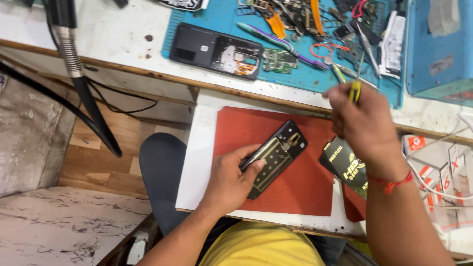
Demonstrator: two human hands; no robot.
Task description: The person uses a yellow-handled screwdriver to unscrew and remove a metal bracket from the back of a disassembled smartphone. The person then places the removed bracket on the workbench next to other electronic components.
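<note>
While tools [305,19] clutter behind, left hand [229,182] steadies phone [276,155].

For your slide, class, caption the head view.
Left hand steadies an opened phone on a red mat; right hand holds a yellow-handled tool.

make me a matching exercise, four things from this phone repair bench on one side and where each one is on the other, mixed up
Things:
1. opened black phone with gold-coloured inner parts
2. yellow-handled screwdriver
3. small green circuit board
4. flat red rectangular mat

Places:
A. lying on the blue work mat
B. gripped in the left hand
C. spread on the white board, under the phone
D. pinched in the fingers of the right hand

Pairs: 1-B, 2-D, 3-A, 4-C
</note>
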